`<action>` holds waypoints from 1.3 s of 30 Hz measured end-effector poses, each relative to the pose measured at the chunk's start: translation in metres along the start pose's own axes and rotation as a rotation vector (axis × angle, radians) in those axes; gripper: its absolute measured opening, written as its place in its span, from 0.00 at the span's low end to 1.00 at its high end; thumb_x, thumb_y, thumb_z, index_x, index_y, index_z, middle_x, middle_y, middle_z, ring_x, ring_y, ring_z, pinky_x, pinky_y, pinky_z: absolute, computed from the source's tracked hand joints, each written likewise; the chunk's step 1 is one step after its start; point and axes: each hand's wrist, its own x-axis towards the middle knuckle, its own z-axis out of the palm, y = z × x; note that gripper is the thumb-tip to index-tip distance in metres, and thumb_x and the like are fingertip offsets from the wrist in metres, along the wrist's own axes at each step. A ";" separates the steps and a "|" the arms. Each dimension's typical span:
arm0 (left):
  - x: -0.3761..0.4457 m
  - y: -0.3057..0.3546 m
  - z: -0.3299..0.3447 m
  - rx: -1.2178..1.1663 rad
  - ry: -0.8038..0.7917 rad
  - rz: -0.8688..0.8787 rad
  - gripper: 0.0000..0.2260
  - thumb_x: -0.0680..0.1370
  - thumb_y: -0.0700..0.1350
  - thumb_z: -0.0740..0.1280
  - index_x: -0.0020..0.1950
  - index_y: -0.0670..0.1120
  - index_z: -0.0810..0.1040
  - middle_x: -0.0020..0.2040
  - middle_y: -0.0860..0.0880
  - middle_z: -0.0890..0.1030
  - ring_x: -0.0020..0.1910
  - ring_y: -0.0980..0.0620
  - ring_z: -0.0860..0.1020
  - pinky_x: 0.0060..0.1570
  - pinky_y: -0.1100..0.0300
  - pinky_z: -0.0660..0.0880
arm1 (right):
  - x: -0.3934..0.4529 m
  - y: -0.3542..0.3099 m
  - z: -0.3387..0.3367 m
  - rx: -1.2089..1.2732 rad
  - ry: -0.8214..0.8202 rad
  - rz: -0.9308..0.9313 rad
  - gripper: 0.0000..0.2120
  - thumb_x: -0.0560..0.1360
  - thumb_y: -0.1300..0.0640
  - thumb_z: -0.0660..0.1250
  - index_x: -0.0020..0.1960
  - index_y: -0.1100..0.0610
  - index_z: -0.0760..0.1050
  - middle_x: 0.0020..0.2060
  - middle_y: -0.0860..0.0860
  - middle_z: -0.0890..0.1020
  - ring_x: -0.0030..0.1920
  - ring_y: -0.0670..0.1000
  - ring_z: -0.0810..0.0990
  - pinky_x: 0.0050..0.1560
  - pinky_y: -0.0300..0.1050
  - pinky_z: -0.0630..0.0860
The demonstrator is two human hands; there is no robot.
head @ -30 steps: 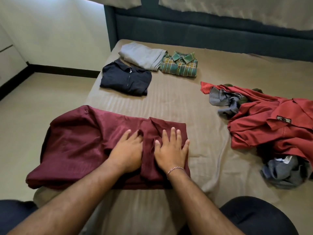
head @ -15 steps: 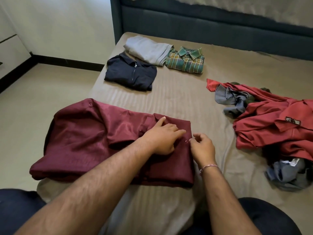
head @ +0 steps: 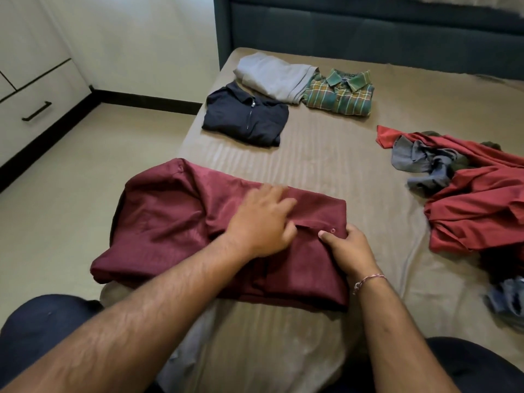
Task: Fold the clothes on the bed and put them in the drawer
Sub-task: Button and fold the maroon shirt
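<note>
At the far left, a white drawer unit (head: pixel 34 103) with a dark bar handle (head: pixel 37 111) stands against the wall, well apart from the bed (head: pixel 326 165). A maroon shirt (head: pixel 170 217) lies partly folded on the near left part of the bed, its left end reaching the mattress edge. The left hand (head: pixel 261 222) rests on top of the shirt near its middle, fingers extended and loosely spread, flat against the fabric; it is slightly blurred. Just to its right, the right hand (head: pixel 350 249) grips the shirt's right edge, thumb on top beside a small button and fingers curled round the fold. A thread bracelet (head: pixel 368 279) sits on the right wrist.

Further back on the bed lie three folded garments: a dark navy zip shirt (head: pixel 243 117), a grey garment (head: pixel 275 75) touching it behind, and a green plaid shirt (head: pixel 340 93) just beside the grey one. A dark upholstered headboard (head: pixel 368 26) runs behind them.

At the right, an unfolded pile holds a red shirt (head: pixel 476 211) with a grey cloth (head: pixel 425 168) crumpled on it, and a blue-grey garment (head: pixel 507 299) lies nearer the right edge
</note>
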 end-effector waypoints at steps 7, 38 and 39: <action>-0.002 0.060 0.058 -0.610 -0.218 -0.191 0.36 0.84 0.65 0.57 0.86 0.49 0.49 0.86 0.49 0.45 0.84 0.54 0.40 0.83 0.49 0.42 | -0.014 -0.026 -0.027 0.334 -0.022 -0.005 0.09 0.76 0.68 0.73 0.55 0.62 0.81 0.51 0.62 0.87 0.49 0.59 0.85 0.58 0.60 0.81; -0.009 -0.048 -0.003 -1.102 0.149 -0.336 0.29 0.83 0.45 0.64 0.83 0.44 0.61 0.82 0.49 0.64 0.82 0.54 0.59 0.81 0.59 0.54 | -0.056 -0.052 0.103 -0.123 0.235 -0.525 0.14 0.74 0.60 0.70 0.58 0.49 0.81 0.45 0.43 0.83 0.44 0.43 0.81 0.48 0.36 0.76; -0.011 -0.036 0.012 -0.866 0.025 -0.251 0.28 0.85 0.46 0.62 0.84 0.45 0.59 0.84 0.50 0.59 0.84 0.54 0.54 0.82 0.57 0.49 | -0.048 -0.045 0.092 -0.121 0.356 -0.468 0.14 0.72 0.58 0.69 0.57 0.50 0.80 0.48 0.45 0.82 0.47 0.47 0.81 0.52 0.40 0.77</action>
